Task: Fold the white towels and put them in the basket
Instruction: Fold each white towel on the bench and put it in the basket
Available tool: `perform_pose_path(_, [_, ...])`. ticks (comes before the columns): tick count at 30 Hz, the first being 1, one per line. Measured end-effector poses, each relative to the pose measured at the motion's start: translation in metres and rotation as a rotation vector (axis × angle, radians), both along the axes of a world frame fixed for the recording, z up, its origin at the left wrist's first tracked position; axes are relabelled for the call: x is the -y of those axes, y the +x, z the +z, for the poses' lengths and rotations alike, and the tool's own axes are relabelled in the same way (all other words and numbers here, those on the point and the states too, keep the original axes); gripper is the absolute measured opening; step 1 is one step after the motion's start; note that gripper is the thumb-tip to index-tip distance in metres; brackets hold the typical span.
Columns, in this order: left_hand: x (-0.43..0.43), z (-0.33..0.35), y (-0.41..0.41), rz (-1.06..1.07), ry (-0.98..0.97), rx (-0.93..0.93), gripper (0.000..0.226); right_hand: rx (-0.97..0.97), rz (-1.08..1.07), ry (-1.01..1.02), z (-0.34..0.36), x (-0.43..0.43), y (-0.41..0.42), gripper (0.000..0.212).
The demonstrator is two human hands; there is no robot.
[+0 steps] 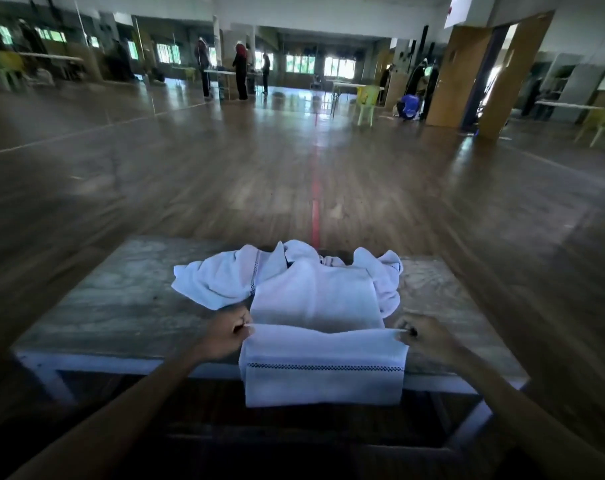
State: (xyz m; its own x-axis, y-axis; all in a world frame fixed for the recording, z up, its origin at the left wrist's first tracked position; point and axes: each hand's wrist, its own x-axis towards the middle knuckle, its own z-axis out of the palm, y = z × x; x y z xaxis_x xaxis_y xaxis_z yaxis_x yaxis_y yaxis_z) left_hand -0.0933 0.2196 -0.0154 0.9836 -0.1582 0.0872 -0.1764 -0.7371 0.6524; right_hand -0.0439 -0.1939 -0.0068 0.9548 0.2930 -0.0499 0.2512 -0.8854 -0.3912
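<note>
A wide wooden floor point(294, 161) fills the hall, with a red line point(315, 202) running down it toward the viewer. In front stands a worn grey bench point(121, 306) on a pale frame.

On the middle of the bench lies a white towel point(323, 358). Its far part is spread flat on the top. Its near part is doubled over and hangs down past the near edge of the bench. Behind it and to both sides sits a heap of white towels point(221, 278), crumpled and unfolded, touching the far end of the flat towel.

The two hands are well apart, one at each side of the towel. The left hand point(225, 336) pinches the left end of the raised fold between thumb and fingers. The right hand point(425, 337) pinches the right end the same way, and the fold runs straight between them just above the bench top.

A dark dotted stripe point(325, 367) crosses the hanging part of the towel.

Far back, several people point(240, 71) stand at tables, and a pale green chair point(367, 98) stands near a wooden pillar; they are blurred.
</note>
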Motion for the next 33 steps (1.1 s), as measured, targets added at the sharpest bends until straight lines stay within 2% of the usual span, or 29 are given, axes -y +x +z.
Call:
perform_pose_path(3, [0.002, -0.034, 0.004, -0.033, 0.024, 0.046, 0.016, 0.127, 0.064, 0.017, -0.013, -0.015, -0.006, 0.012])
perform_pose_path(5, [0.002, -0.051, 0.002, -0.035, 0.05, 0.033, 0.021, 0.102, 0.152, -0.009, -0.032, -0.013, -0.008, 0.037])
perform_pose_path(8, [-0.002, -0.063, -0.006, -0.043, 0.123, 0.071, 0.023, 0.048, 0.215, -0.062, -0.044, -0.009, -0.01, 0.035])
perform_pose_path(12, [-0.007, -0.06, -0.021, -0.085, 0.243, 0.184, 0.02, 0.048, 0.207, -0.058, -0.048, -0.001, -0.015, 0.016])
perform_pose_path(15, [-0.011, -0.058, -0.033, -0.134, 0.236, 0.216, 0.012, 0.064, 0.225, -0.02, -0.049, 0.008, -0.025, 0.008])
perform_pose_path(22, [-0.005, -0.041, -0.036, -0.015, 0.099, 0.279, 0.026, 0.158, 0.123, 0.081, -0.034, 0.0, -0.03, 0.025])
perform_pose_path(27, [0.006, -0.05, -0.015, 0.065, 0.061, 0.234, 0.035, 0.204, 0.099, 0.035, -0.042, -0.015, -0.009, 0.018])
perform_pose_path(30, [0.003, -0.058, -0.004, 0.039, 0.122, 0.17, 0.041, 0.139, 0.109, -0.031, -0.051, -0.02, 0.001, 0.017])
perform_pose_path(33, [-0.002, -0.061, -0.005, -0.053, 0.246, 0.215, 0.037, 0.084, 0.132, -0.076, -0.052, -0.017, 0.001, 0.014])
